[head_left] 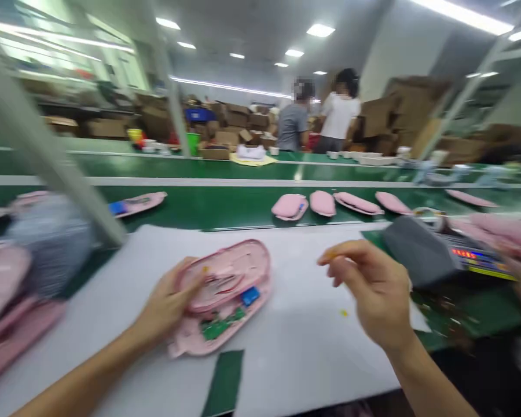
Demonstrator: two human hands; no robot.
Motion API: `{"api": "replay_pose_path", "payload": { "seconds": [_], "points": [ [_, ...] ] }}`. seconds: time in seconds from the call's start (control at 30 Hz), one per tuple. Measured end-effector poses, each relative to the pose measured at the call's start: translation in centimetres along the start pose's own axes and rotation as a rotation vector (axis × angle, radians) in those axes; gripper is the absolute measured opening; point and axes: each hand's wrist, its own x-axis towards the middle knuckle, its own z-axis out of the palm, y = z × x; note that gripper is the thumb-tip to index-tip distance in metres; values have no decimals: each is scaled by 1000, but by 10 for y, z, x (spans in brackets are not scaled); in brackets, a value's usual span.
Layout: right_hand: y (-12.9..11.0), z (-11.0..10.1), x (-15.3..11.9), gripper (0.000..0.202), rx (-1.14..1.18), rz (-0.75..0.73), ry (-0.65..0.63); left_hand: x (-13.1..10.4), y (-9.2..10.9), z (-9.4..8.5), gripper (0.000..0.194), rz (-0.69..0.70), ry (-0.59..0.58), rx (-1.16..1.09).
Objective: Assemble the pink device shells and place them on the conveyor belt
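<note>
Gripping the pink open casing [226, 298] at its left end, left hand [167, 307] is pinning it on the white surface [304, 347], lower centre; long axis running lower-left to upper-right. Right hand [373, 289] is hovering, fingers loosely curled, pinching nothing clear.

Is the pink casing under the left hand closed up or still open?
Open. The pink casing lies with its inside exposed: a green circuit board and blue part show. Left hand grips its edge.

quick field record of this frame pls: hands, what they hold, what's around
left hand: grips the open pink shell, circuit board and blue part exposed
right hand: raised above the white mat, fingers pinched on a small yellow piece
belt: green, carries more pink shells
right side: grey device with red display
background: two people, cardboard boxes
image: blurred
</note>
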Motion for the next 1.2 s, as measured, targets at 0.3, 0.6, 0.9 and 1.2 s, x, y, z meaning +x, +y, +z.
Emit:
{"api": "replay_pose_path", "payload": {
  "seconds": [0.3, 0.6, 0.9, 1.2],
  "points": [
    [6, 164, 27, 17, -340, -598, -844, -23, -18, -15, 23, -20, 95, -426],
    [-6, 160, -10, 15, -262, -194, -783, -36, -22, -18, 15, 22, 99, -528],
    [-11, 178, -24, 18, -510, -277, -664, -45, -12, -22, 15, -49, 50, -861],
    [0, 186, -28, 45, -715, -92, -297, -47, -20, -26, 29, 17, -31, -871]
  ]
}}
